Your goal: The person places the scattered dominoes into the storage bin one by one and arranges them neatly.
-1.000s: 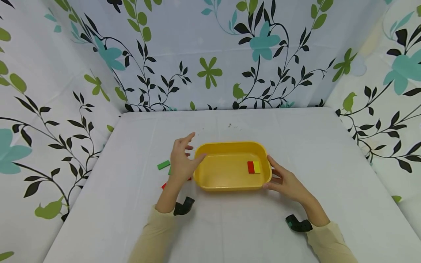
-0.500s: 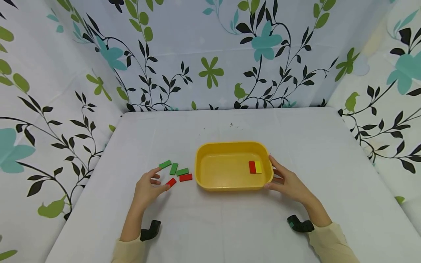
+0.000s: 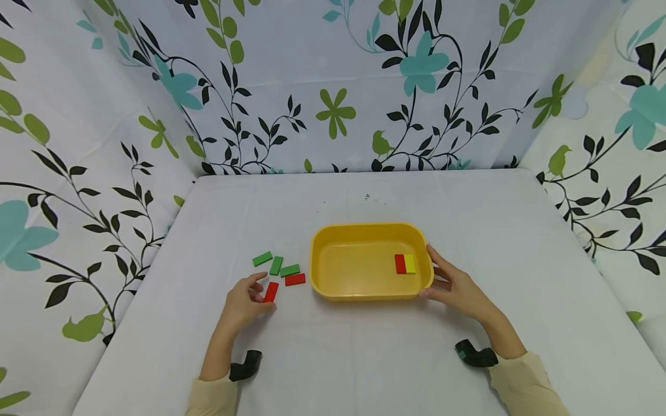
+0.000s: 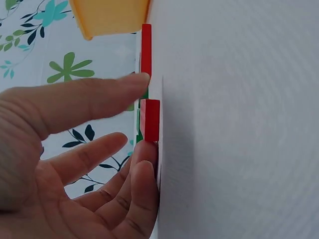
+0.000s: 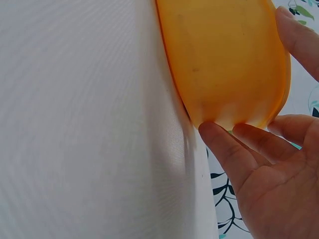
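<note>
My left hand (image 3: pixel 245 303) is around a small red block (image 3: pixel 270 292) on the white table. In the left wrist view, a fingertip touches or nearly touches one end of this red block (image 4: pixel 150 120), and the thumb is apart from the other end. Another red block (image 3: pixel 295 279) lies just beyond it, beside green blocks (image 3: pixel 289 270). With thumb and fingers spread, my right hand (image 3: pixel 455 289) holds the right end of a yellow tray (image 3: pixel 354 297). Inside the tray, a red block (image 3: pixel 400 264) and a yellow block (image 3: pixel 410 264) lie side by side.
The white table (image 3: pixel 354 358) extends around the tray, with small dark specks (image 3: pixel 367 197) near its back. A patterned curtain (image 3: pixel 333 86) hangs behind and along both sides. Each wrist wears a black camera mount (image 3: pixel 246 366).
My left hand has come from over the tray's left end to the near red block, which has turned slightly. The right hand has stayed at the tray.
</note>
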Tool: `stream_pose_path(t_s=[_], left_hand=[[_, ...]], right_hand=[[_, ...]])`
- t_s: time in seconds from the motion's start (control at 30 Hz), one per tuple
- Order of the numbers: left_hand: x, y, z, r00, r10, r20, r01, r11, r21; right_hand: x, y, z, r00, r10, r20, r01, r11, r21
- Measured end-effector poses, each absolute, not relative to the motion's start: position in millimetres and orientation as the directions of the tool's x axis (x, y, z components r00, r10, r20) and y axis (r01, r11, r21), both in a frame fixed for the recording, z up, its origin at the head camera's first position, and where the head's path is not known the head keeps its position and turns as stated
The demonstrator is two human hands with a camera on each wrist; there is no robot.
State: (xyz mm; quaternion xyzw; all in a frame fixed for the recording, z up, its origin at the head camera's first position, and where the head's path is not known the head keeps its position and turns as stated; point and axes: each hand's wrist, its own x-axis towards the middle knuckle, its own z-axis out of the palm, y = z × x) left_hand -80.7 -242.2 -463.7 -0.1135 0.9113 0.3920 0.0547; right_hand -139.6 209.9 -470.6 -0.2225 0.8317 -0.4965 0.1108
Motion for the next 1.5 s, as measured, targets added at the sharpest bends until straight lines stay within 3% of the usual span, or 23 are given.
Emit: stream_pose_path(t_s=[0.5, 0.87, 1.5], left_hand=[[-88, -252, -474, -0.986, -0.078, -0.146, -0.160, 0.677, 0.718], [-84, -251, -477, -0.988, -0.102, -0.120, -0.157, 0.677, 0.719], [-83, -251, -468, -0.966, -0.191, -0.172, -0.247, 0.499, 0.831]], right_hand=[[-139, 211, -471, -0.882, -0.470, 0.028, -0.252, 0.421, -0.871], [-138, 211, -471, -0.882, -0.470, 0.023, -0.249, 0.423, -0.871], [-140, 209, -471, -0.878, -0.478, 0.038, -0.264, 0.415, -0.870]])
